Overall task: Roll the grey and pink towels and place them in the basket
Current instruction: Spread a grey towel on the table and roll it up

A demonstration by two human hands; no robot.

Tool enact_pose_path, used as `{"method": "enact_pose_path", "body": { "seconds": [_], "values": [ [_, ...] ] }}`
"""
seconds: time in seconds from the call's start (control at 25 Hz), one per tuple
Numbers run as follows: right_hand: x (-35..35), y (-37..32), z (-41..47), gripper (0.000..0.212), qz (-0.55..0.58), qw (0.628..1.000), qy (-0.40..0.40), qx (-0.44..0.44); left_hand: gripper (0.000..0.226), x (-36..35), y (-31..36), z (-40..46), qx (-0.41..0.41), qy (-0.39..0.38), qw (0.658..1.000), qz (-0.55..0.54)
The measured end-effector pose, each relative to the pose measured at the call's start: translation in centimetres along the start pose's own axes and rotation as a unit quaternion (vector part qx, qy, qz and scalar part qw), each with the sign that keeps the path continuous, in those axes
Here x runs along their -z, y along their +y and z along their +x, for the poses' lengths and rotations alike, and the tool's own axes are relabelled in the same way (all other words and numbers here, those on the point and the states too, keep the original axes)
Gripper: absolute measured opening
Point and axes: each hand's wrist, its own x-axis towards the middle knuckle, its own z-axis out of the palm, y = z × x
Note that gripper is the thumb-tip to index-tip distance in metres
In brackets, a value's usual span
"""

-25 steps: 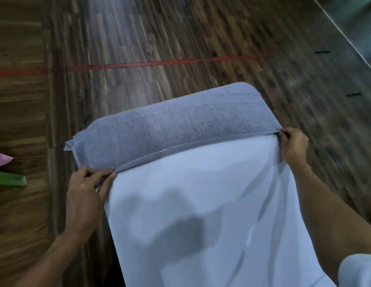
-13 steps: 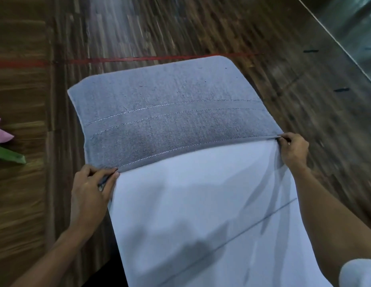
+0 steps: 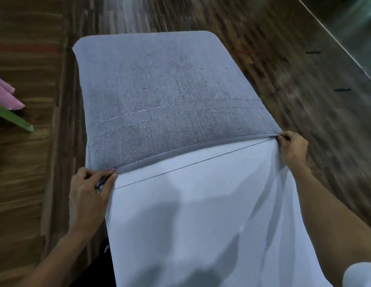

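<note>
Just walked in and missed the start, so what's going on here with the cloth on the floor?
A person is spreading a large grey towel flat over a dark wooden floor. The left hand pinches one side edge and the right hand pinches the opposite edge, along a stitched seam. The near part drapes toward the person. No rolling has begun. A pink towel peeks in at the left edge beside something green; no basket shows.

Grey towel (image 3: pixel 170 83) with stitched lines; pink towel (image 3: pixel 6 96); brown wood-grain floor (image 3: pixel 284 69).
</note>
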Motion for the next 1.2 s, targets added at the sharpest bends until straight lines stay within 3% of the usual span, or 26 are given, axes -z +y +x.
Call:
{"method": "enact_pose_path", "body": {
  "seconds": [0.68, 1.2],
  "values": [
    [10.1, 15.7, -19.2, 0.019, 0.008, 0.999, 0.033, -0.001, 0.016, 1.6, 5.3, -27.0, 0.026, 0.058, 0.997, -0.039],
    [18.1, 25.8, -30.5, 0.02, -0.009, 0.998, -0.054, -0.008, 0.013, 4.2, 11.4, -46.6, 0.072, 0.041, 0.996, 0.023]
  ]
}}
